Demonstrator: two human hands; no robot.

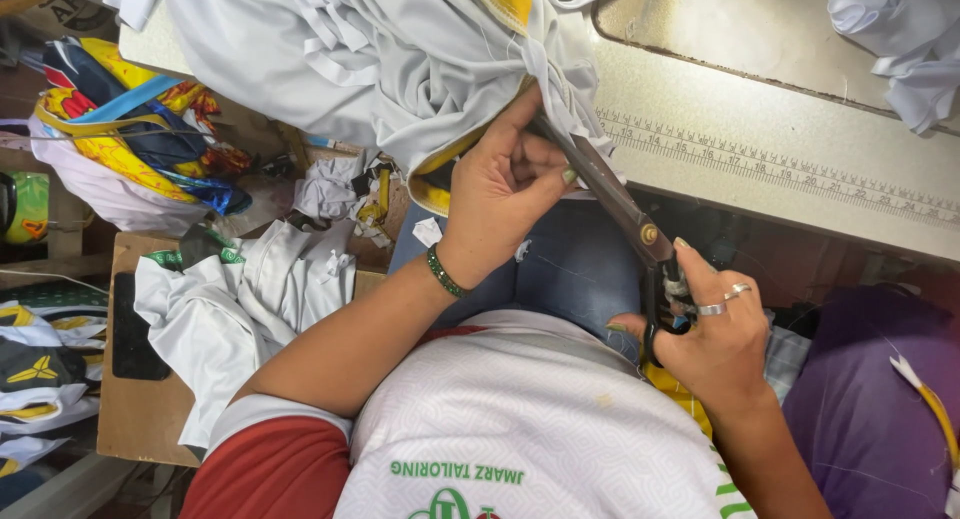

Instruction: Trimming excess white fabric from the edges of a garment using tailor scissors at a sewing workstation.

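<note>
Close to the body, over the lap, the right hand (715,334) was closed through the handles of the scissors (625,219), fingers curled tight in the loops. Their blades ran up and left to the table edge, tips buried in a fold of the white garment (400,69). Just beside them the left hand (505,184) pinched that fold, thumb and fingers shut on the cloth near its yellow trim (435,184). By my judgement, cutting at the gathered edge was under way; a clean next snip would call for taut cloth and fingertips clear of the blades. Beyond lay the table (800,179) with its printed ruler (780,164).
</note>
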